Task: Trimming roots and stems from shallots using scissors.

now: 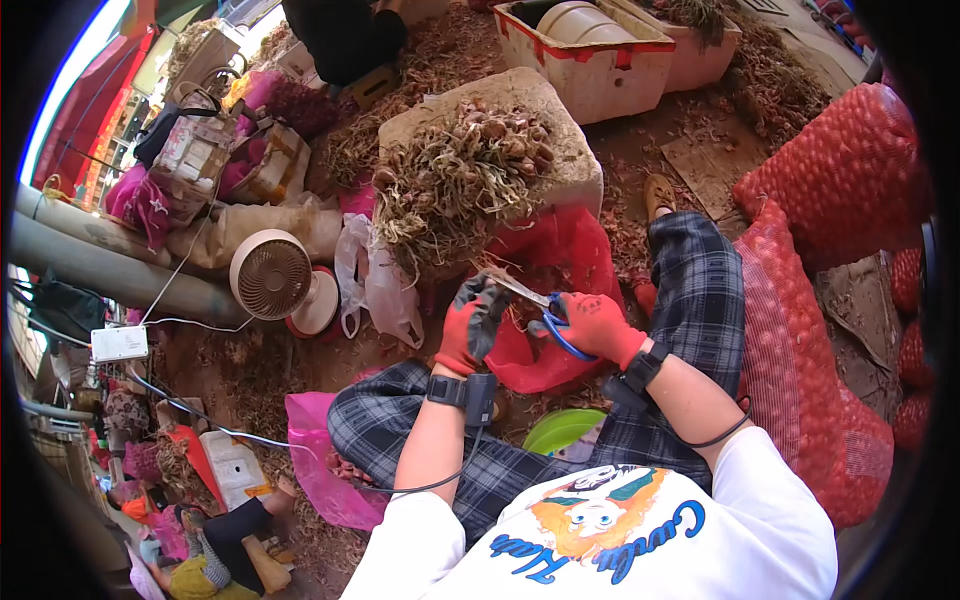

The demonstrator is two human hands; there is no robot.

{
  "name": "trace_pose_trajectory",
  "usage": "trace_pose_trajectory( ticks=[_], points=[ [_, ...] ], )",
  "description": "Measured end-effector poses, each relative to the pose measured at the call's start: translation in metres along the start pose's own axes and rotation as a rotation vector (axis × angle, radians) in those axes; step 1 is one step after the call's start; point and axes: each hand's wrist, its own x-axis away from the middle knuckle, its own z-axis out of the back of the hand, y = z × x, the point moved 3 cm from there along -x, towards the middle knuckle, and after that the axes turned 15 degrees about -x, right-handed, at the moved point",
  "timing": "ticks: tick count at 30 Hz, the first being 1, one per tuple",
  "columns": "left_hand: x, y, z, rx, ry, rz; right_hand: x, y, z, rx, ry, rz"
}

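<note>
My right hand (pixel 592 326), in a red and grey work glove, grips the blue-handled scissors (pixel 524 291). The blades point up and left, reaching to the fingers of my left hand (pixel 472 322). That hand, gloved alike, is closed on a shallot with dry stalks (pixel 497 271), most of it hidden by the fingers. Under both hands a red mesh bag (pixel 540 365) spreads open between my legs. Just beyond, a heap of shallots with dried stalks (pixel 465 165) covers much of a white foam box (pixel 570 140).
Full red mesh sacks (pixel 835 165) stand at my right. To the left are a small fan (pixel 272 275), white plastic bags (pixel 385 285) and a pink bag (pixel 320 450). A green bowl (pixel 562 430) rests by my lap. Foam tubs (pixel 585 65) stand at the back; another person (pixel 345 40) sits at far left.
</note>
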Motion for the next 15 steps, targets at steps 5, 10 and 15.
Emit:
trace_pose_trajectory(
  ticks=[5,10,15],
  points=[
    [-0.007,-0.005,0.016,-0.270,-0.213,-0.058,-0.007,-0.005,0.004,0.066,0.210,0.184],
    [0.000,0.004,0.002,-0.264,-0.063,-0.157,-0.006,-0.003,0.011,0.062,0.136,0.078],
    [-0.006,0.015,0.009,-0.371,-0.024,-0.333,-0.001,0.001,0.018,0.000,0.213,0.173]
  ],
)
